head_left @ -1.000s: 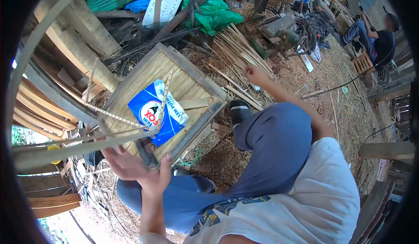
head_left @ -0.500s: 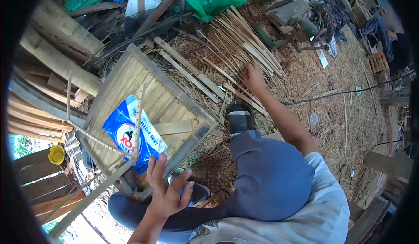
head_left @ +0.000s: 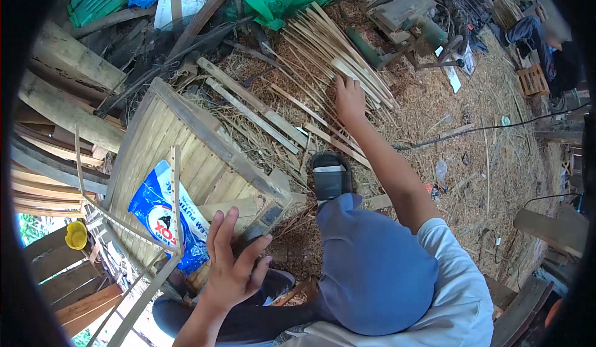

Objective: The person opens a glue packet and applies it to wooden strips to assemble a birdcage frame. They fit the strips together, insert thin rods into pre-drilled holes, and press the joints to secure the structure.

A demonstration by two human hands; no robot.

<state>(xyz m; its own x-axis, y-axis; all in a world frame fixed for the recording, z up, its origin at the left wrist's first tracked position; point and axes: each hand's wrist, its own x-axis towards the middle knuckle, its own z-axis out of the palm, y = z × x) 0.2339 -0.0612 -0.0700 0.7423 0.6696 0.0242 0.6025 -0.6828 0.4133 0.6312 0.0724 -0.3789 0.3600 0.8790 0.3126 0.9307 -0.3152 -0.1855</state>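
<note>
My left hand is raised with its fingers spread and nothing in it. It is in front of a wooden slatted panel with a thick frame. A blue and white glue bag lies on the panel, and a thin strip with evenly spaced marks crosses over it. My right hand reaches down to a pile of thin wooden strips on the ground. Its fingers are slightly apart and bent, with the fingertips right at a pale strip.
My sandaled foot stands beside loose slats. A black cable crosses the shavings-covered ground. A machine stands beyond the strips. Another person sits at the far right near an orange crate. Curved timbers stack up at left.
The whole view has shifted, with things sitting farther left. My right hand has moved a little closer to the pale strip, its fingers less curled. My left hand stays spread.
</note>
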